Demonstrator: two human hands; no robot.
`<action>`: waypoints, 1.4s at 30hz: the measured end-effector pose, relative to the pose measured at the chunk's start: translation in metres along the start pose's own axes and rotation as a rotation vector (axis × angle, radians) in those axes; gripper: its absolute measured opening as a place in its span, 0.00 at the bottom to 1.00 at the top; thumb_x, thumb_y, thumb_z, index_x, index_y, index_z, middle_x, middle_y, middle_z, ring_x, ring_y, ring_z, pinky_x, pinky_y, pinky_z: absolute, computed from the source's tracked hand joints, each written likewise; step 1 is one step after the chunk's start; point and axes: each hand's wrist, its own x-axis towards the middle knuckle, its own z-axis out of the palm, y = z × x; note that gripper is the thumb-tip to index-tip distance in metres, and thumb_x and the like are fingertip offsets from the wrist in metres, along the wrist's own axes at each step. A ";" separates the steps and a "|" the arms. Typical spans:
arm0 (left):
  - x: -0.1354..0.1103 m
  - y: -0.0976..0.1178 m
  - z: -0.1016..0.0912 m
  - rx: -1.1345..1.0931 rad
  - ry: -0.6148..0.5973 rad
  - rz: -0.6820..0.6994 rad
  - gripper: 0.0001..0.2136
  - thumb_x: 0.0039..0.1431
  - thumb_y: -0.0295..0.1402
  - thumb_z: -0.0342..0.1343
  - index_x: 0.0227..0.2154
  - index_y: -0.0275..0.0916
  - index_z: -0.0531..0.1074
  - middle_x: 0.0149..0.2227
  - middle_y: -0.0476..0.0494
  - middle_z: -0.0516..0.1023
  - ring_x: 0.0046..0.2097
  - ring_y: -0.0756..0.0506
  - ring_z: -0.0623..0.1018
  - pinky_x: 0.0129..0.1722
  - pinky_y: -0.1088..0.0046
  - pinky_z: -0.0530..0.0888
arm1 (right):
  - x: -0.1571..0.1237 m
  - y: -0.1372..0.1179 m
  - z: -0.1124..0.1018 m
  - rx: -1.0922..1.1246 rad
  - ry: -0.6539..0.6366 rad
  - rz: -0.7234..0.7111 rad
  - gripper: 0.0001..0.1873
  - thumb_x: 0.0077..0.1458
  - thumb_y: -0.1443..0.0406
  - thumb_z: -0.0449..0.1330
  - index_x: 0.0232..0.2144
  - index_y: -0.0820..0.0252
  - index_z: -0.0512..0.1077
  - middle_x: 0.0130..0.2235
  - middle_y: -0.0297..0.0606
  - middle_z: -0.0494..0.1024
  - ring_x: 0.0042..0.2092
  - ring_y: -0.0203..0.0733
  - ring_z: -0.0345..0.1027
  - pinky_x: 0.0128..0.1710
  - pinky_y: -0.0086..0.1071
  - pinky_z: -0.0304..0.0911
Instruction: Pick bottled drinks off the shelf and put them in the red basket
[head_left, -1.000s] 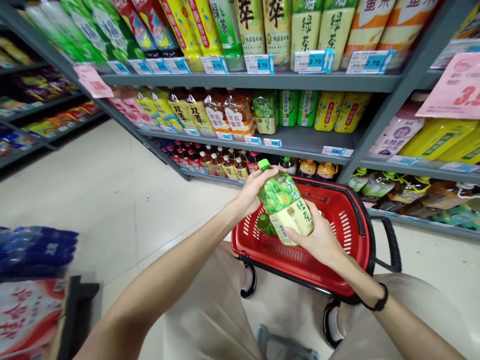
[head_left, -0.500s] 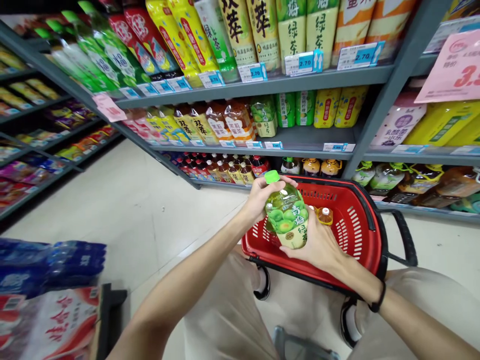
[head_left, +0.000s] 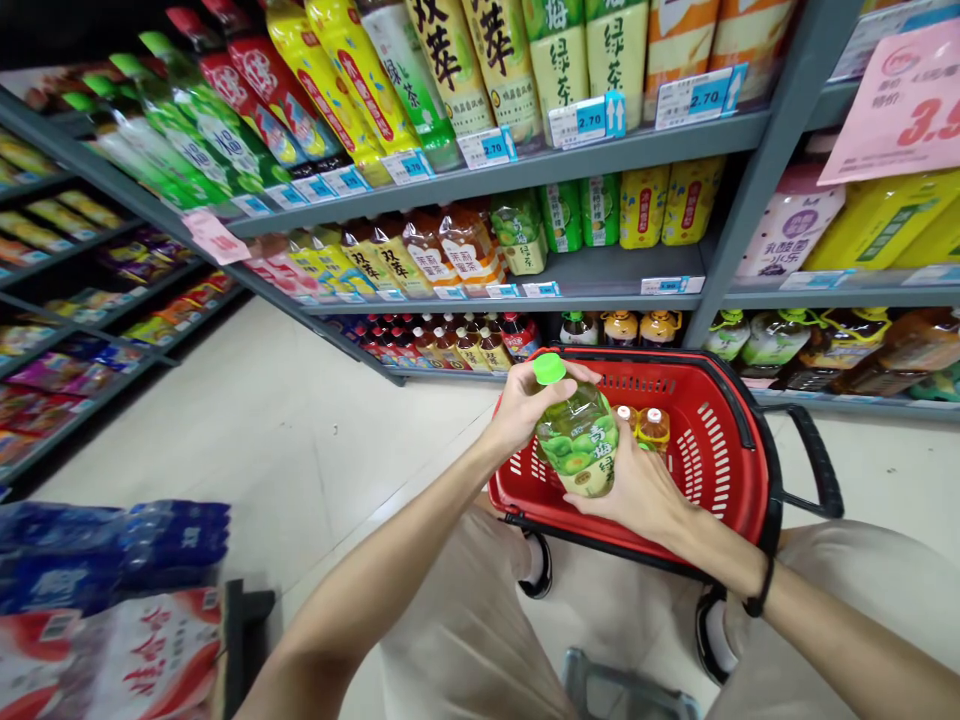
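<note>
A bottle of green tea (head_left: 579,440) with a bright green cap and a label of green plums is held tilted between my two hands. My left hand (head_left: 523,405) grips its upper part just below the cap. Around the lower end and right side of the bottle, my right hand (head_left: 637,485) is closed. The bottle is over the red shopping basket (head_left: 720,440), whose near rim lies by my legs. Inside the basket are small bottles of amber drink (head_left: 654,428) with white caps, partly hidden by my right hand.
Shelves (head_left: 480,172) of bottled drinks with price tags stand in front. Plastic-wrapped packs (head_left: 142,550) are stacked at the lower left. A snack shelf (head_left: 90,330) runs along the far left. The basket's black handle (head_left: 817,460) sticks out right. Between my feet is a grey stool (head_left: 630,690).
The view has shifted slightly, so the shelf drinks appear a little further left. Both hands keep hold of the bottle, and more of the small bottles in the basket shows.
</note>
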 end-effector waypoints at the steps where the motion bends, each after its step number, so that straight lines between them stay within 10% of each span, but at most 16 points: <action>1: -0.001 0.000 0.000 0.010 -0.007 0.000 0.07 0.60 0.39 0.71 0.36 0.41 0.85 0.44 0.40 0.86 0.52 0.36 0.84 0.56 0.56 0.78 | -0.001 0.000 0.000 0.006 -0.013 0.007 0.69 0.45 0.42 0.75 0.74 0.69 0.48 0.55 0.67 0.80 0.49 0.80 0.81 0.46 0.59 0.74; 42: -0.001 -0.012 0.001 -0.011 0.068 -0.075 0.08 0.56 0.37 0.70 0.33 0.39 0.83 0.42 0.40 0.86 0.50 0.37 0.84 0.55 0.60 0.77 | -0.003 -0.008 -0.007 0.056 -0.147 0.083 0.68 0.47 0.47 0.75 0.74 0.70 0.43 0.58 0.64 0.79 0.55 0.78 0.79 0.51 0.58 0.74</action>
